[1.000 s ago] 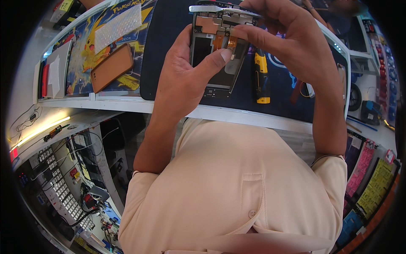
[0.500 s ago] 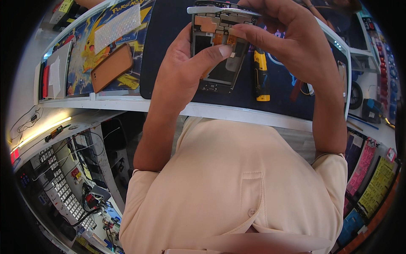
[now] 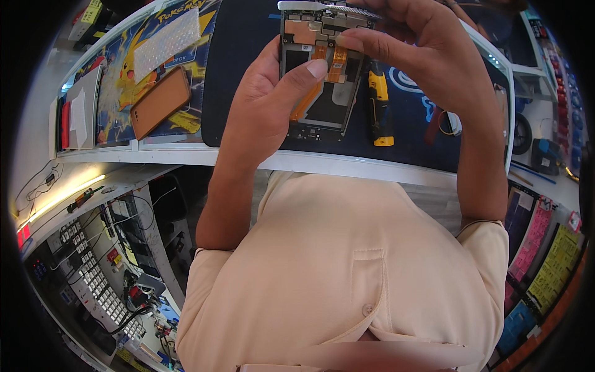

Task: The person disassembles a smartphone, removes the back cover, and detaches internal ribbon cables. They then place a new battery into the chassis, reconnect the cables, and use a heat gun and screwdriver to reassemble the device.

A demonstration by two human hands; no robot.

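Observation:
An opened smartphone (image 3: pixel 341 94) with its inner board and orange flex cables (image 3: pixel 337 59) bare is gripped along its left side by my left hand (image 3: pixel 263 99). The left thumb lies over the phone's inside, near the cables. My right hand (image 3: pixel 427 68) is closed at the phone's upper right, its thumb on the board area. A slim silvery metal tool (image 3: pixel 310 7) with a ridged grip lies across the phone's top end, its ridged end in the right fingers. Some right fingertips are hidden behind the phone and tool.
A yellow and black hand tool (image 3: pixel 381 105) lies on the dark mat (image 3: pixel 242 18), right of the phone. On the left are a brown phone case (image 3: pixel 161 102) and a bubble-wrap sheet (image 3: pixel 167 43). The table's white front edge (image 3: pixel 310 162) runs before my body.
My left thumb has slid left across the phone's inside, uncovering more of the orange flex cables. The right hand keeps nearly the same place, its thumb slightly higher.

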